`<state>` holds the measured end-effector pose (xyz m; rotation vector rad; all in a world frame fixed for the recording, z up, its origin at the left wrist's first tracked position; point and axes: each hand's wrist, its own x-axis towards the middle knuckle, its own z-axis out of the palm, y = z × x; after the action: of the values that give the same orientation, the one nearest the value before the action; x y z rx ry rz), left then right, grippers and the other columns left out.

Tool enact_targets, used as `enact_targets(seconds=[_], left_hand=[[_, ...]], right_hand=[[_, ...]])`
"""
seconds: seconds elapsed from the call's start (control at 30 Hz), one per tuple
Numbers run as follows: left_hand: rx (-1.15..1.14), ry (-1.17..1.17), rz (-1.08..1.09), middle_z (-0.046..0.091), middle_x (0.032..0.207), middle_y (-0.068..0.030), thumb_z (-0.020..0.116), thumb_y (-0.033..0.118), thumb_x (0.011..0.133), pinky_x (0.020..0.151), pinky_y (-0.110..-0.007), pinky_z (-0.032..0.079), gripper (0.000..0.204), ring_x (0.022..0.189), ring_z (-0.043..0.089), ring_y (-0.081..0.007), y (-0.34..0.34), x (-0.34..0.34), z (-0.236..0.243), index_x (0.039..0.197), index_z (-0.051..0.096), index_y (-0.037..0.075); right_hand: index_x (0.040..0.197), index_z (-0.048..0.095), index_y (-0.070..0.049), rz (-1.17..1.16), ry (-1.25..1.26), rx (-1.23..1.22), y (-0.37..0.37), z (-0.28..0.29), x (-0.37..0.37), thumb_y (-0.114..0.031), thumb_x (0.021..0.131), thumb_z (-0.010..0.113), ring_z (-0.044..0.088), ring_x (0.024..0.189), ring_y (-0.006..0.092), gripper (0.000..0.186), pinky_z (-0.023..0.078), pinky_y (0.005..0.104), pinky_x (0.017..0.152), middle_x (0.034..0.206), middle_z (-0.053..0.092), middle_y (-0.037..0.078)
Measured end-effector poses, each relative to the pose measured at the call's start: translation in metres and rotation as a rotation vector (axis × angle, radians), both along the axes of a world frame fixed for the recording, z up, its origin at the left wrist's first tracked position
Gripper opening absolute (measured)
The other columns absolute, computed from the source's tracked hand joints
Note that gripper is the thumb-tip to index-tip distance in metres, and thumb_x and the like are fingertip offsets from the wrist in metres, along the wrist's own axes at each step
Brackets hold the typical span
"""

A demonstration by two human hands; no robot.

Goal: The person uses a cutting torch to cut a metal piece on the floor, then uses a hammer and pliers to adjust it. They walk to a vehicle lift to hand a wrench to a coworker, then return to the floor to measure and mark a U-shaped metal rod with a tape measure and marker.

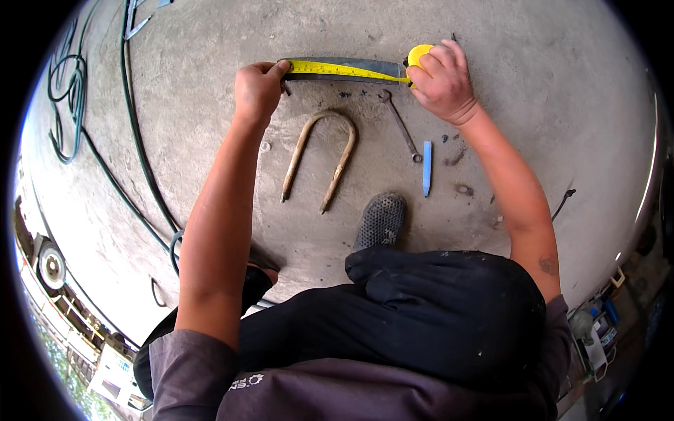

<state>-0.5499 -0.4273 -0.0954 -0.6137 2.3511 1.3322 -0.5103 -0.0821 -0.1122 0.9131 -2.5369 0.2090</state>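
Observation:
My right hand (445,85) is wrapped round the case of a yellow tape measure (420,54). Its yellow blade (344,70) is drawn out leftward, and my left hand (257,90) pinches the blade's free end with thumb and fingers closed. Behind and along the blade lies a dark, flat metal bar (365,62) on the concrete, its left end at my left fingertips and its right end close to the tape case. The blade covers part of the bar.
Between my forearms lie a rusty U-shaped rod (339,117), a combination wrench (400,126) and a blue marker-like stick (427,168). My shoe (381,219) stands just nearer. Green hoses (135,133) run along the left, with a metal square-like tool (137,28) at the far left.

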Motion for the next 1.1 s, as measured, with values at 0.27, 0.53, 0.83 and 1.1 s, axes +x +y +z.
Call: enact_targets(seconds=[0.27, 0.53, 0.83, 1.1], left_hand=[[0.046, 0.009, 0.031, 0.068, 0.073, -0.0058, 0.074, 0.025, 0.096, 0.055, -0.027, 0.048, 0.032, 0.059, 0.058, -0.0105, 0.000, 0.002, -0.005, 0.101, 0.075, -0.007], [0.018, 0.037, 0.016, 0.068, 0.072, -0.0057, 0.074, 0.024, 0.096, 0.055, -0.027, 0.047, 0.031, 0.059, 0.058, -0.0102, 0.000, 0.003, -0.005, 0.100, 0.076, -0.007], [0.022, 0.043, 0.022, 0.065, 0.065, -0.0056, 0.074, 0.026, 0.095, 0.054, -0.030, 0.045, 0.033, 0.056, 0.056, -0.0107, -0.001, 0.003, -0.006, 0.101, 0.078, -0.006], [0.037, 0.003, 0.003, 0.067, 0.072, -0.0049, 0.073, 0.025, 0.097, 0.056, -0.027, 0.048, 0.032, 0.060, 0.058, -0.0103, -0.001, 0.000, -0.002, 0.102, 0.076, -0.007]], right_hand=[[0.099, 0.073, -0.024, -0.059, 0.146, 0.090, 0.009, -0.006, -0.010, -0.018, 0.081, 0.069, 0.055, 0.103, 0.0231, 0.019, 0.038, 0.0567, 0.115, 0.093, 0.055, -0.001], [0.100, 0.072, -0.019, -0.200, 0.020, 0.058, -0.008, -0.008, 0.023, -0.018, 0.084, 0.067, 0.055, 0.101, 0.0221, 0.016, 0.043, 0.0527, 0.107, 0.091, 0.055, 0.001], [0.111, 0.071, -0.002, -0.398, -0.602, -0.390, 0.014, 0.025, -0.011, -0.035, 0.093, 0.069, 0.067, 0.095, 0.0258, 0.038, 0.052, 0.0475, 0.090, 0.106, 0.069, 0.010], [0.138, 0.053, 0.003, -0.558, -1.894, -0.739, 0.036, 0.025, -0.073, -0.042, 0.092, 0.076, 0.063, 0.111, 0.0222, 0.069, 0.055, 0.0368, 0.087, 0.125, 0.063, 0.015]])
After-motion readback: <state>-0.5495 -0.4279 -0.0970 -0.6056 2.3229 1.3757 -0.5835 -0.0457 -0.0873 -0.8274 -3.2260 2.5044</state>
